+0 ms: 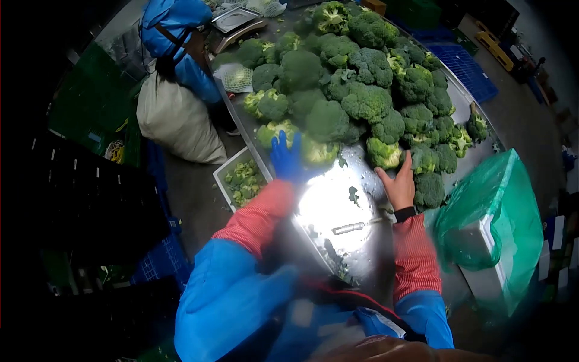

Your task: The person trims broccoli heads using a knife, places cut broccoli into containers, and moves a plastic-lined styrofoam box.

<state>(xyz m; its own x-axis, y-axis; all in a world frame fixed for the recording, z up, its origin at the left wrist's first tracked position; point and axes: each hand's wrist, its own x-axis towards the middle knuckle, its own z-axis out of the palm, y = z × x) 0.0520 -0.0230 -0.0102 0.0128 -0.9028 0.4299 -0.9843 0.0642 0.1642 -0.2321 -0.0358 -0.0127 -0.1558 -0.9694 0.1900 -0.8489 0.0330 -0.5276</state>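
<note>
A large heap of broccoli heads (368, 99) covers the far part of a metal table (313, 205). My left hand (286, 158), in a blue glove, has its fingers spread against a yellowish-green head at the heap's near left edge. Bare, with thumb and fingers apart, my right hand (399, 184) rests beside a broccoli head (384, 154) at the near edge; its fingertips are at that head's right side. Neither hand is closed round anything. On the bare metal between my forearms lies a knife (348, 228), with small leaf scraps around it.
Left of the table stands a white crate (222, 180) with broccoli pieces. Beyond it are a pale full sack (175, 123) and a person in blue (175, 24). A scale (235, 20) sits at the far left corner. At right is a box with green plastic (522, 211).
</note>
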